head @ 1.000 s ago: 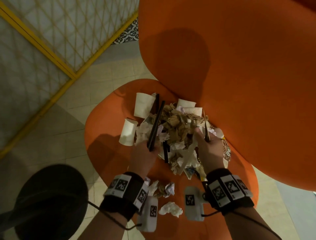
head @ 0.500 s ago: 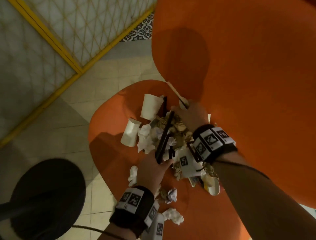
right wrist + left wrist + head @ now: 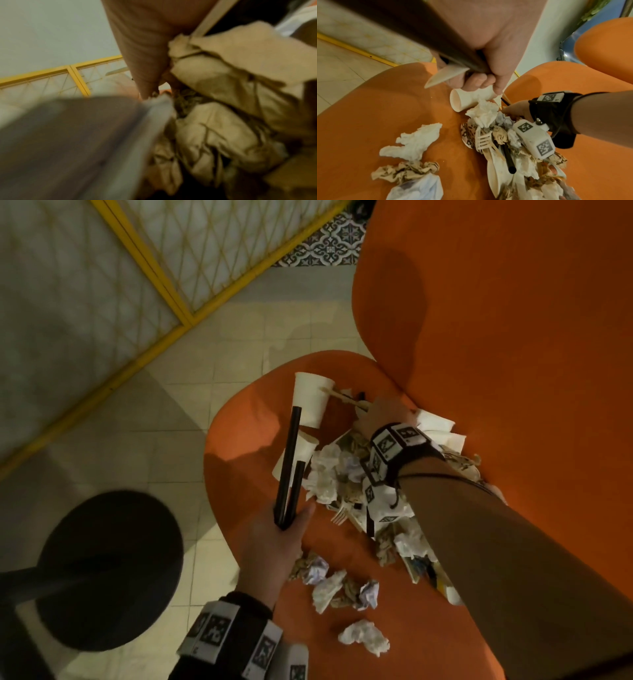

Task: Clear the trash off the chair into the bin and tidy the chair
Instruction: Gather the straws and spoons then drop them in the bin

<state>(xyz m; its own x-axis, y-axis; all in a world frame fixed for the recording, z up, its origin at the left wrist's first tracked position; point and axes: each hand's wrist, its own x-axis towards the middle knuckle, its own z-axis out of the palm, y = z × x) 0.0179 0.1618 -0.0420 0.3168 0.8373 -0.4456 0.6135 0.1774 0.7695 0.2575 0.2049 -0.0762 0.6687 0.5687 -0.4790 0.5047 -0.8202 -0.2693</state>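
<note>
On the orange chair seat [image 3: 246, 474]: gathering trash. Left hand [image 3: 270, 546] clenched round black straws [image 3: 289, 470]; right hand [image 3: 380, 412] pinching wooden sticks [image 3: 346, 398] atop the trash pile [image 3: 342, 474]. Next, probably: carrying handfuls binward.

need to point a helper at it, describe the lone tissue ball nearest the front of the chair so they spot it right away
Start at the orange chair seat and find the trash pile below the right hand. Move toward the seat's front edge, past the small cluster of crumpled papers. The white crumpled tissue lies alone on bare orange, touching nothing else.
</note>
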